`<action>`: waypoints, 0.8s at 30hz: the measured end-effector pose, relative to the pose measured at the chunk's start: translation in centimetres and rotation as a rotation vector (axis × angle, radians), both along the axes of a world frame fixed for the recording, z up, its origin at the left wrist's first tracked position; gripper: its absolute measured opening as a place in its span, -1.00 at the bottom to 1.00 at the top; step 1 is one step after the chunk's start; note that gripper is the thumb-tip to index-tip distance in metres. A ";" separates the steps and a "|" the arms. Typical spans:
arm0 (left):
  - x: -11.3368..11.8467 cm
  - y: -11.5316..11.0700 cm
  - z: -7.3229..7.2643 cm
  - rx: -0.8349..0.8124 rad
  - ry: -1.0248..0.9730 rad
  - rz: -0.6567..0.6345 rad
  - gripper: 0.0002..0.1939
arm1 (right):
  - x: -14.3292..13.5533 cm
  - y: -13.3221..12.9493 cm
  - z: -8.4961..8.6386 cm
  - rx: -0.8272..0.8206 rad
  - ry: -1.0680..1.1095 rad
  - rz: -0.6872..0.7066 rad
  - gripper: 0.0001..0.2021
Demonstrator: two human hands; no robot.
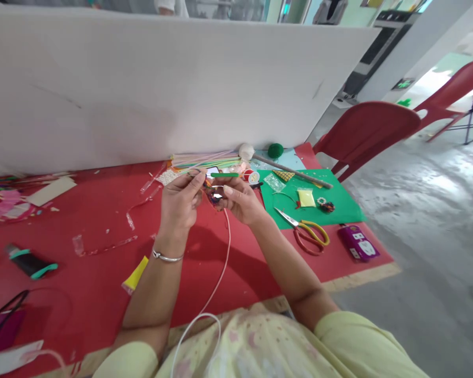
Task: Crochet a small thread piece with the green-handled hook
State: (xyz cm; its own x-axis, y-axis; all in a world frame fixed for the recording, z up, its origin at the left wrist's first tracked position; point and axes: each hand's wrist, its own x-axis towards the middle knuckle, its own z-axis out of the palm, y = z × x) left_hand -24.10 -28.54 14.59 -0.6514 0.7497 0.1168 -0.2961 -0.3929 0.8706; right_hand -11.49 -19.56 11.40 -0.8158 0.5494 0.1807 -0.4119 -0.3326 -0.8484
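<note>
Above the red felt table covering [102, 220], the left hand [179, 202] and right hand [240, 199] are both pinching a small multicoloured craft piece [213, 195] between pressed fingertips, near yellow-handled scissors [305, 233].

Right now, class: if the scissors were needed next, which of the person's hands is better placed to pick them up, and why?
Probably the right hand: it is nearer the scissors on the green sheet. The left hand would have to cross over. Both currently pinch a small colourful piece.
</note>
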 end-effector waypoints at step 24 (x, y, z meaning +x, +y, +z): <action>0.9 -2.8 -0.3 -0.078 0.014 -0.241 -0.73 | 1.3 -2.0 -1.6 0.121 -0.127 -0.204 -0.59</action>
